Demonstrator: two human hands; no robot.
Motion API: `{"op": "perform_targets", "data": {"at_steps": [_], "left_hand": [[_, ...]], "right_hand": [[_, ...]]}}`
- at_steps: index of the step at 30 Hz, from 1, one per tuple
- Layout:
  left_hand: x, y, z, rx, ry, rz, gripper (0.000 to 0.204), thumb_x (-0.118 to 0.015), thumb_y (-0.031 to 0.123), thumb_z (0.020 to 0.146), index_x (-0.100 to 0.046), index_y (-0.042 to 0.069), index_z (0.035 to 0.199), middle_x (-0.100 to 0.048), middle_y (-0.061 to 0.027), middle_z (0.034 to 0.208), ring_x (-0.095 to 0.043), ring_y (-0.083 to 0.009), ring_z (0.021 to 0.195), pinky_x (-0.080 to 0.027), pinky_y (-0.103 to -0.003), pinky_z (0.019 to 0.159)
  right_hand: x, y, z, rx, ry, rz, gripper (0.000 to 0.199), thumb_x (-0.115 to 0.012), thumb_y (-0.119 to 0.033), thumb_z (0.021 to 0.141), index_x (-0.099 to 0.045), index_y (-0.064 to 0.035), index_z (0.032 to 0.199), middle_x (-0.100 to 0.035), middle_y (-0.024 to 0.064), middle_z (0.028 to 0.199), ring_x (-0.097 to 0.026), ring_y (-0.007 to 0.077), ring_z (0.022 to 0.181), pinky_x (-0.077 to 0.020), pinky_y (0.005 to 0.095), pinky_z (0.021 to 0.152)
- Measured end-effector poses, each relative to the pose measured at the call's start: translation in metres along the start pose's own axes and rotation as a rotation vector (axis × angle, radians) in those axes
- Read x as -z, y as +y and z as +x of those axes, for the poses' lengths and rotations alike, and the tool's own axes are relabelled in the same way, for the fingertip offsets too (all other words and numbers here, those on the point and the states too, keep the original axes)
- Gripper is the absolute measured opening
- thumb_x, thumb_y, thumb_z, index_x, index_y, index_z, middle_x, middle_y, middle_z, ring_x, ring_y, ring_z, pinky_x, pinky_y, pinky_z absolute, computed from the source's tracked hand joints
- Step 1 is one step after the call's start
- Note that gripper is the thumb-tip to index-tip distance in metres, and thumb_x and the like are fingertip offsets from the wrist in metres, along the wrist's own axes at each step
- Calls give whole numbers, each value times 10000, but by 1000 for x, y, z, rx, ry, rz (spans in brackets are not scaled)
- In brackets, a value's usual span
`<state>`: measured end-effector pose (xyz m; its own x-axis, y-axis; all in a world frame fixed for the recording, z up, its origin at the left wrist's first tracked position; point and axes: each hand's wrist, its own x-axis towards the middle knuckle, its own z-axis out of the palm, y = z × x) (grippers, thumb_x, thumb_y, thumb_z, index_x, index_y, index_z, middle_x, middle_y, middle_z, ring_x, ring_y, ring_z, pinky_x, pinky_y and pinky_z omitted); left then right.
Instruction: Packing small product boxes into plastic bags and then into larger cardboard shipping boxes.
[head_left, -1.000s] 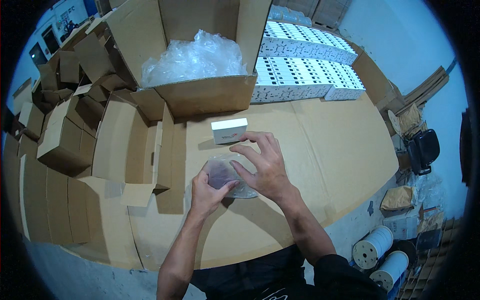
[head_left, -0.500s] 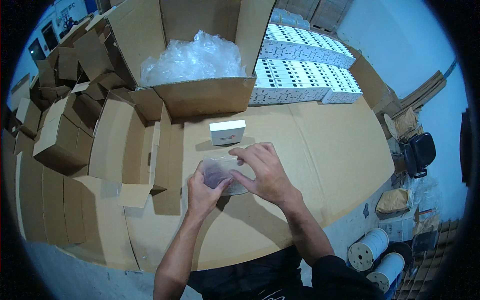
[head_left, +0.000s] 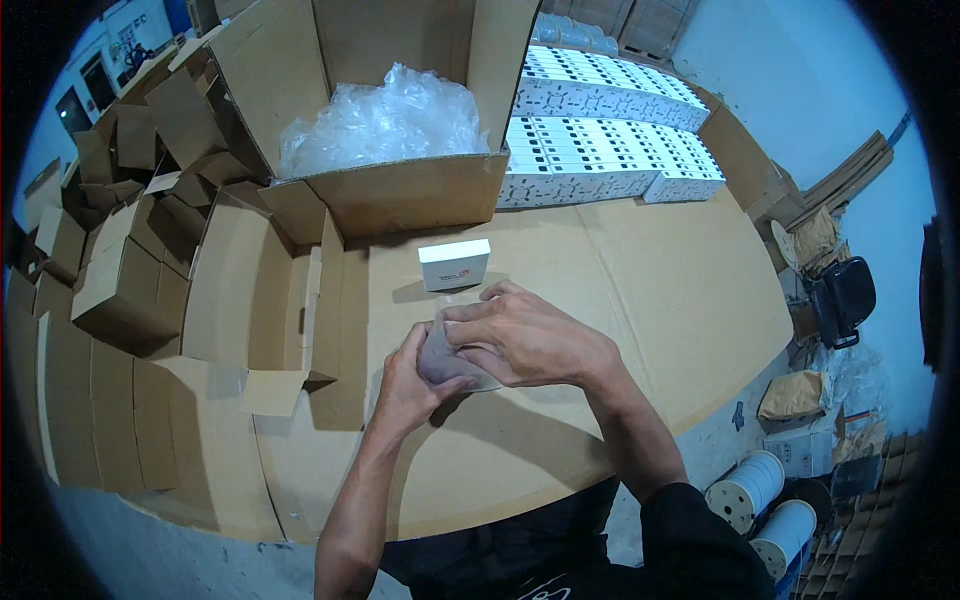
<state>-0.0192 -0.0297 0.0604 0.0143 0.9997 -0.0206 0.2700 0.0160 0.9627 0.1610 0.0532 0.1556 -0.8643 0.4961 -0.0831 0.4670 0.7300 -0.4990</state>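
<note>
A small clear plastic bag is held above the cardboard-covered table, its film creased and bent. My left hand grips it along the left side, thumb at the lower edge. From the right, my right hand covers much of the bag, its bent fingers on the film near the upper edge. Whether those fingertips are inside the bag or only over it, I cannot tell. Just beyond both hands stands a small white box with a little red mark on its front.
A large open carton with crumpled clear plastic bags stands at the back. Rows of stacked white boxes are at the back right. Open brown cartons crowd the left. Cable spools sit on the floor at the right.
My right hand has turned and moved onto the bag, its fingers now covering more of it. The bag has gone from spread flat to folded. The white box has stayed put.
</note>
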Motion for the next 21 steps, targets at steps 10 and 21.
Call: {"op": "perform_targets", "data": {"at_steps": [10, 21], "left_hand": [[0, -23, 2, 1, 46, 22, 748, -945, 115, 681, -563, 13, 1316, -702, -167, 1221, -691, -268, 1130, -557, -398, 990], [0, -25, 4, -50, 89, -75, 778, -944, 91, 675, -521, 6, 1323, -698, -147, 1183, -696, -243, 1083, -559, -388, 971]], "right_hand": [[-4, 41, -3, 118, 692, 383, 480, -625, -28, 910, -616, -98, 1385, -528, 140, 1523, -607, 237, 1214, -492, 336, 986], [-71, 96, 27, -121, 781, 941, 503, -670, 43, 933, -564, -37, 1419, -617, 89, 1333, -587, 152, 1161, -521, 304, 984]]}}
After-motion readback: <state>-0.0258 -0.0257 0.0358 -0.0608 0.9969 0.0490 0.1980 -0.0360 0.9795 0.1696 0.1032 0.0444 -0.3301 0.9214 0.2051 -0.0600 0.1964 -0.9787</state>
